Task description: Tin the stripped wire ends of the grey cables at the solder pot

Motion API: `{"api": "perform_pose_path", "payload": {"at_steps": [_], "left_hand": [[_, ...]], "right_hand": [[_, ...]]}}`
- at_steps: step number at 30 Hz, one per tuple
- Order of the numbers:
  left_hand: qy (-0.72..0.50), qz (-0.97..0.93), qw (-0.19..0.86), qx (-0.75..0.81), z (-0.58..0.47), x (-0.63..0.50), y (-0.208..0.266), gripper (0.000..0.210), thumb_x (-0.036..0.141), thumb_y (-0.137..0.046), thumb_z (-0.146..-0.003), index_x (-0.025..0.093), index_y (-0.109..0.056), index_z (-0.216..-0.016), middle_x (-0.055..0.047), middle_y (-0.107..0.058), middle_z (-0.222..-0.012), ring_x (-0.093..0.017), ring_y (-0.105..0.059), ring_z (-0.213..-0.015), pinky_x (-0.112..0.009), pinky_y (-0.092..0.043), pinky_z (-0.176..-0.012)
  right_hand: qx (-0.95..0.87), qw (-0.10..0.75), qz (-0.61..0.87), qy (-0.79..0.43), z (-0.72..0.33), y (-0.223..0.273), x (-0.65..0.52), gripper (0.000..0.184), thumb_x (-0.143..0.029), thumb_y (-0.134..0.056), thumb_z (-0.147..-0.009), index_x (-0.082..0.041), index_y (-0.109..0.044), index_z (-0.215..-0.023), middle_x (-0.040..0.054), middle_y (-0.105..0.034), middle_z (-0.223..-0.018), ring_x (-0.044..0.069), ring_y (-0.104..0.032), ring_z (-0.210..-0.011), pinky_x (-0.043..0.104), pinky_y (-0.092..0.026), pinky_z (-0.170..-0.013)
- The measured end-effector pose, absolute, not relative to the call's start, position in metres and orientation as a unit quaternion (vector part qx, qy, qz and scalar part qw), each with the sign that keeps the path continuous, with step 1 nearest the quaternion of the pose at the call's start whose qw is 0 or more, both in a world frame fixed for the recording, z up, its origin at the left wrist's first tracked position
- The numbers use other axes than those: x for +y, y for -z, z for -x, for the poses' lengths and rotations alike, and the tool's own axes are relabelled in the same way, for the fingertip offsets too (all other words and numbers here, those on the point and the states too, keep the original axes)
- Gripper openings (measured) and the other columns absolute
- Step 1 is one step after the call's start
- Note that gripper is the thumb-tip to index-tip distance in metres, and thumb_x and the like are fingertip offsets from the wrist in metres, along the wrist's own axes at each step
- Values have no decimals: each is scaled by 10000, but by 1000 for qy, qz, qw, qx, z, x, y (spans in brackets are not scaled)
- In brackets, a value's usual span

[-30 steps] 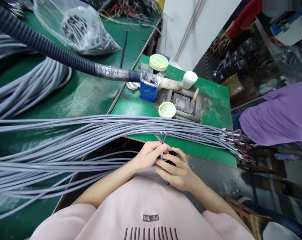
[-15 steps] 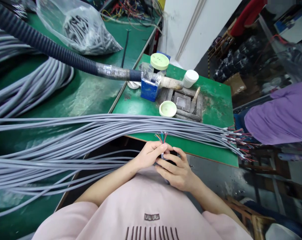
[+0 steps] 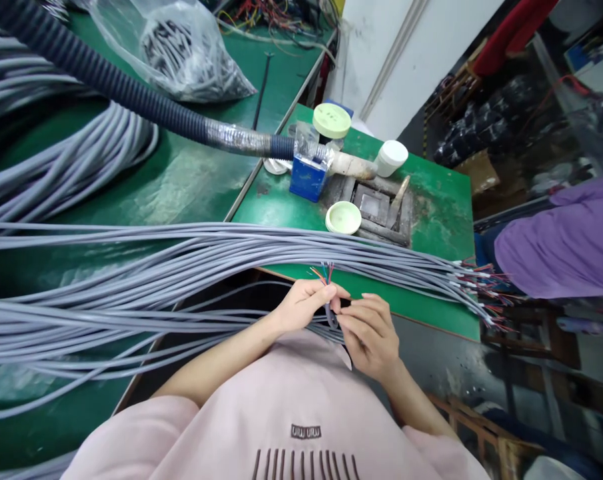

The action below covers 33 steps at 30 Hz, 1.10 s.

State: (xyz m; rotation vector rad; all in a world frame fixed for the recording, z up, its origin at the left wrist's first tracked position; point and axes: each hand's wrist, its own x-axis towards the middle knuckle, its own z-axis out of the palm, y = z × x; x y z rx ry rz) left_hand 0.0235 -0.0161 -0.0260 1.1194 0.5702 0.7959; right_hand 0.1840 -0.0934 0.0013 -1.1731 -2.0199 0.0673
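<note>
A grey cable point(image 3: 330, 315) stands in front of my shirt, its stripped end fanning into thin coloured wires point(image 3: 326, 272). Just below those wires, my left hand point(image 3: 307, 301) pinches the cable between thumb and fingers. My right hand point(image 3: 372, 335) is on the cable's right side, its fingers curled and fingertips closed against the sheath lower down. Beyond both hands, a thick bundle of grey cables point(image 3: 261, 243) runs across the bench, with stripped wire ends point(image 3: 486, 287) at the right edge. More grey cables point(image 3: 216, 323) pass beneath my left forearm.
A soldering pot point(image 3: 374, 203) sits on the green table point(image 3: 441, 213), with a pale green dish point(image 3: 343, 218), a white cup point(image 3: 391, 157) and a blue box point(image 3: 307, 179) around it. A ribbed hose point(image 3: 146, 100) crosses above. A person in a purple sleeve point(image 3: 561, 233) is at right.
My right hand has shifted slightly right and down along the cable, uncovering more of its sheath. The left hand keeps its pinch. The whole view has shifted a little.
</note>
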Motion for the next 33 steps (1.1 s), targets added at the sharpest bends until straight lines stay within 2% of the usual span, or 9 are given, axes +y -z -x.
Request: {"api": "perform_pose_path", "payload": {"at_steps": [3, 6, 13, 16, 19, 21, 24, 28, 33], "left_hand": [[-364, -509, 737, 255, -23, -15, 24, 489, 535, -534, -868, 138, -700, -635, -74, -696, -691, -175, -643, -737, -312, -499, -819], [-365, -510, 734, 261, -24, -16, 23, 482, 529, -539, -867, 143, -691, -622, -68, -690, -686, -168, -640, -723, -296, -497, -783], [-361, -552, 701, 272, -28, -16, 20, 499, 513, -505, -890, 146, -684, -602, -75, -713, -784, -139, -599, -691, -258, -463, -680], [-352, -574, 688, 270, -29, -15, 17, 464, 487, -473, -913, 152, -741, -735, -37, -638, -615, -133, -563, -635, -257, -446, -659], [-343, -598, 676, 261, -29, -14, 16, 464, 459, -431, -939, 150, -756, -819, 0, -500, -435, -151, -560, -637, -263, -441, -688], [-341, -610, 668, 258, -29, -13, 15, 472, 451, -415, -946, 152, -753, -807, -4, -496, -423, -162, -576, -681, -266, -441, -719], [-337, -610, 665, 268, -28, -13, 16, 454, 450, -428, -940, 156, -740, -788, -21, -570, -527, -160, -587, -720, -261, -442, -716], [-341, -578, 685, 283, -26, -12, 17, 410, 446, -469, -920, 146, -694, -754, -15, -587, -635, -119, -545, -655, -244, -426, -662], [-393, -468, 715, 338, -25, -11, 19, 315, 432, -628, -811, 137, -600, -701, 20, -545, -620, -76, -452, -561, -218, -375, -558]], "right_hand": [[-762, 407, 500, -62, -183, 1, -92, 162, -105, -609, -811, -215, -645, -925, 38, -688, -826, 182, -615, -815, 395, -495, -818], [-747, 374, 535, -128, -180, 4, -89, 44, -199, -594, -855, -206, -633, -874, 26, -681, -777, 167, -608, -757, 341, -470, -748], [-648, 331, 578, -369, -173, 9, -88, 307, -347, -501, -894, -172, -616, -669, -21, -526, -541, 99, -467, -492, 232, -378, -489], [-573, 341, 550, -503, -173, 10, -88, 369, -444, -505, -882, -167, -626, -671, -34, -490, -490, 81, -425, -406, 209, -323, -402], [-529, 346, 516, -578, -174, 14, -91, 395, -485, -518, -877, -164, -633, -678, -28, -508, -502, 72, -437, -380, 196, -323, -378], [-514, 353, 510, -593, -174, 17, -94, 381, -485, -531, -875, -163, -651, -711, -30, -508, -510, 65, -434, -373, 188, -323, -371], [-501, 374, 526, -576, -171, 20, -97, 350, -467, -552, -868, -164, -662, -731, -36, -506, -506, 54, -418, -358, 177, -303, -362], [-488, 394, 553, -549, -167, 20, -96, 323, -439, -565, -858, -169, -657, -706, -49, -485, -482, 46, -396, -343, 170, -286, -355], [-488, 390, 573, -531, -164, 15, -93, 294, -398, -559, -851, -171, -654, -691, -52, -483, -494, 43, -393, -349, 167, -297, -356]]}}
